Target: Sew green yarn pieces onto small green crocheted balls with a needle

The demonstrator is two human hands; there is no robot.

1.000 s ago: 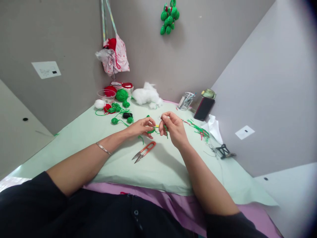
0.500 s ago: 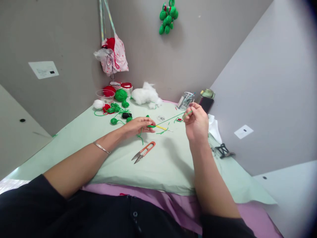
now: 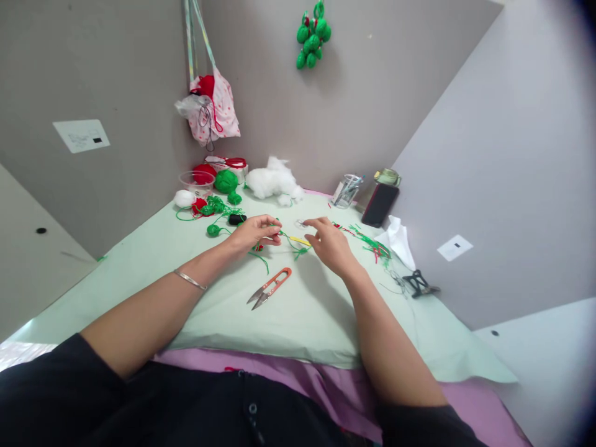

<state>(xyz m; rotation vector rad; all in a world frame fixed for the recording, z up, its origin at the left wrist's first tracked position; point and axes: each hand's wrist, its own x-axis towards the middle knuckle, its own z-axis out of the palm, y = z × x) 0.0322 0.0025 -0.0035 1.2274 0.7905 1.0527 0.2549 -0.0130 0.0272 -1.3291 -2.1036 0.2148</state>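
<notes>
My left hand (image 3: pixel 255 233) pinches a small green and red yarn piece (image 3: pixel 279 233) between thumb and fingers; green strands trail from it onto the cloth. My right hand (image 3: pixel 329 244) is over the cloth with its fingers apart, near a yellow-handled hook (image 3: pixel 299 241) that lies between the hands. Its fingertips are close to the hook's right end, and I see nothing held in them. Below the hands lie orange thread snips (image 3: pixel 270 288), blades to the lower left. Green yarn scraps (image 3: pixel 302 252) lie beside the hook.
Green yarn balls (image 3: pixel 226 180), white stuffing (image 3: pixel 272 180) and a clear tub (image 3: pixel 197 181) stand at the back left. A clear cup (image 3: pixel 347 191), a phone (image 3: pixel 380 205), tissue (image 3: pixel 398 241), yarn offcuts (image 3: pixel 376 246) and a black stand (image 3: pixel 420 284) are at the right.
My right hand has come down and left from its raised position, and its fingers have opened. The taut green strand between the hands is gone. My left hand has shifted slightly left.
</notes>
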